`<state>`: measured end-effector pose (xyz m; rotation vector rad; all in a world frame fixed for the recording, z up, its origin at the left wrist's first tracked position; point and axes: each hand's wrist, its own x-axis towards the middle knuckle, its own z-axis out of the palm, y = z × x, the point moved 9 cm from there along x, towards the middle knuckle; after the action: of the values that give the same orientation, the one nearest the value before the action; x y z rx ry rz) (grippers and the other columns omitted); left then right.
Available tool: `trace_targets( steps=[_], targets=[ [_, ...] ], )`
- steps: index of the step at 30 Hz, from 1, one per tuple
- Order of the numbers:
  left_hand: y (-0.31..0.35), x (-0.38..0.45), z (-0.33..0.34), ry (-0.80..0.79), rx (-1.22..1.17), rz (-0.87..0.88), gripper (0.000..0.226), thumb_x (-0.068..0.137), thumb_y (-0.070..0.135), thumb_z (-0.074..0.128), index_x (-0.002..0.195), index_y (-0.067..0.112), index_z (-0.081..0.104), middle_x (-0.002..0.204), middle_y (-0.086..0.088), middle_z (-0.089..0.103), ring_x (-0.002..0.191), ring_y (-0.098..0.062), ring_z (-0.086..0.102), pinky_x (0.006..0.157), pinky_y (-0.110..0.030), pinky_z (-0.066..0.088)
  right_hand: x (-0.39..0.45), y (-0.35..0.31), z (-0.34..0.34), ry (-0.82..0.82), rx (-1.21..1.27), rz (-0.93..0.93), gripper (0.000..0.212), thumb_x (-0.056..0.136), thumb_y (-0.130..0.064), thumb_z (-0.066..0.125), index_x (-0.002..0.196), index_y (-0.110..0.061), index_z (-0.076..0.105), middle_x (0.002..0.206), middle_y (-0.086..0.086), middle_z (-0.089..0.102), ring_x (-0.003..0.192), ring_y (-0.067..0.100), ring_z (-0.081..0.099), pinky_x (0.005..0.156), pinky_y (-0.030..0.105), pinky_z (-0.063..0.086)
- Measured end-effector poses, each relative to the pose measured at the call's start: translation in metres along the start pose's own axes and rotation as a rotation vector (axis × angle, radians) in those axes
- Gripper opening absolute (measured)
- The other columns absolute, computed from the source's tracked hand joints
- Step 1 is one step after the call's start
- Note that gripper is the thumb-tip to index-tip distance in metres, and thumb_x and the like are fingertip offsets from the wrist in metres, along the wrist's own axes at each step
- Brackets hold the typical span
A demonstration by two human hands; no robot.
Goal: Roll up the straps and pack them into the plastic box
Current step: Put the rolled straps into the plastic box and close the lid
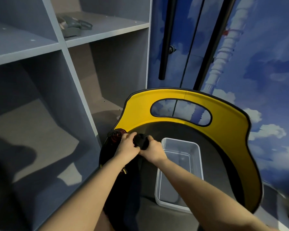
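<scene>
while both hands meet over the dark seat of a yellow-backed chair [223, 114], they hold one rolled black strap [141, 141] between them. the left hand [127, 145] curls its fingers round the near left side of the roll, and the right hand [154, 151] grips it from the right, thumb side toward the roll. the roll sits just left of the clear plastic box [200, 164], which stands on the seat with its mouth up. a red and black coiled strap [117, 135] lies at the seat's left edge, just beyond the left hand. more dark strap [123, 185] trails down under the left forearm. grey shelves [73, 40] stand to the left.
</scene>
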<state>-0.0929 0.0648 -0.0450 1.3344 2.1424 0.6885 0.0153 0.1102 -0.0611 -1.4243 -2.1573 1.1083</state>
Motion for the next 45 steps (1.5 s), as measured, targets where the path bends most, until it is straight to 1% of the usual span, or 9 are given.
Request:
trace_targets(
  steps=[7, 13, 16, 21, 24, 32, 37, 40, 45],
  targets=[
    [0.067, -0.005, 0.002, 0.015, -0.044, 0.152, 0.060, 0.083, 0.016, 0.060, 0.138, 0.029, 0.039, 0.139, 0.000, 0.041, 0.126, -0.022, 0.044, 0.099, -0.038, 0.043, -0.018, 0.004, -0.073, 0.134, -0.017, -0.074, 0.053, 0.072, -0.029, 0.074, 0.118, -0.014, 0.054, 0.109, 0.011, 0.065, 0.101, 0.026, 0.060, 0.076, 0.027, 0.045],
    [0.104, -0.011, 0.036, -0.068, -0.107, 0.212, 0.061, 0.084, 0.013, 0.061, 0.140, 0.024, 0.039, 0.141, -0.002, 0.039, 0.126, -0.022, 0.045, 0.102, -0.036, 0.042, -0.035, 0.033, -0.112, 0.162, -0.087, -0.016, 0.055, 0.070, -0.032, 0.075, 0.118, -0.016, 0.054, 0.107, 0.005, 0.064, 0.098, 0.021, 0.060, 0.075, 0.027, 0.045],
    [0.110, -0.012, 0.057, -0.128, -0.110, 0.213, 0.062, 0.084, 0.012, 0.062, 0.140, 0.020, 0.038, 0.141, -0.004, 0.039, 0.126, -0.021, 0.045, 0.102, -0.030, 0.039, -0.041, 0.053, -0.117, 0.147, -0.108, 0.031, 0.057, 0.068, -0.033, 0.076, 0.117, -0.016, 0.054, 0.106, 0.007, 0.065, 0.100, 0.023, 0.060, 0.083, 0.034, 0.050],
    [0.104, -0.012, 0.088, -0.209, -0.102, 0.170, 0.064, 0.082, 0.010, 0.065, 0.140, 0.019, 0.039, 0.139, -0.006, 0.041, 0.125, -0.022, 0.047, 0.105, -0.034, 0.041, -0.047, 0.079, -0.112, 0.102, -0.127, 0.087, 0.052, 0.071, -0.026, 0.075, 0.115, -0.011, 0.053, 0.107, 0.007, 0.062, 0.103, 0.020, 0.057, 0.079, 0.024, 0.043],
    [0.099, -0.011, 0.102, -0.232, -0.097, 0.164, 0.062, 0.082, 0.008, 0.065, 0.139, 0.018, 0.041, 0.141, -0.006, 0.040, 0.125, -0.022, 0.047, 0.104, -0.034, 0.042, -0.045, 0.093, -0.102, 0.073, -0.145, 0.131, 0.059, 0.071, -0.028, 0.075, 0.121, -0.012, 0.049, 0.113, 0.012, 0.062, 0.103, 0.025, 0.059, 0.081, 0.027, 0.047],
    [0.087, -0.015, 0.129, -0.364, -0.082, 0.092, 0.062, 0.092, 0.011, 0.054, 0.147, 0.017, 0.026, 0.146, -0.008, 0.040, 0.133, -0.024, 0.040, 0.107, -0.032, 0.037, -0.038, 0.113, -0.093, 0.063, -0.160, 0.212, 0.061, 0.078, -0.020, 0.073, 0.129, -0.007, 0.043, 0.126, 0.016, 0.052, 0.114, 0.029, 0.053, 0.089, 0.028, 0.042],
    [0.074, -0.012, 0.110, -0.309, -0.155, 0.081, 0.059, 0.092, 0.007, 0.053, 0.146, 0.017, 0.030, 0.148, -0.006, 0.037, 0.133, -0.021, 0.041, 0.107, -0.031, 0.038, -0.041, 0.085, -0.105, 0.152, -0.146, 0.094, 0.086, 0.078, -0.024, 0.075, 0.144, -0.005, 0.024, 0.147, 0.015, 0.034, 0.136, 0.027, 0.033, 0.107, 0.029, 0.029],
    [0.075, -0.013, 0.087, -0.218, -0.212, 0.134, 0.054, 0.091, -0.001, 0.051, 0.141, 0.015, 0.038, 0.144, -0.005, 0.043, 0.130, -0.019, 0.045, 0.104, -0.028, 0.038, -0.041, 0.056, -0.105, 0.205, -0.214, -0.045, 0.087, 0.080, -0.031, 0.072, 0.147, -0.009, 0.022, 0.154, 0.010, 0.024, 0.144, 0.023, 0.019, 0.115, 0.032, 0.019],
    [0.060, -0.016, 0.033, -0.008, -0.081, 0.225, 0.040, 0.089, -0.002, 0.050, 0.126, 0.013, 0.054, 0.125, -0.006, 0.055, 0.108, -0.017, 0.057, 0.091, -0.023, 0.044, -0.035, 0.013, -0.063, 0.017, -0.240, -0.187, 0.074, 0.086, -0.032, 0.066, 0.146, -0.015, 0.027, 0.153, 0.006, 0.028, 0.143, 0.019, 0.021, 0.114, 0.030, 0.020]
  ],
)
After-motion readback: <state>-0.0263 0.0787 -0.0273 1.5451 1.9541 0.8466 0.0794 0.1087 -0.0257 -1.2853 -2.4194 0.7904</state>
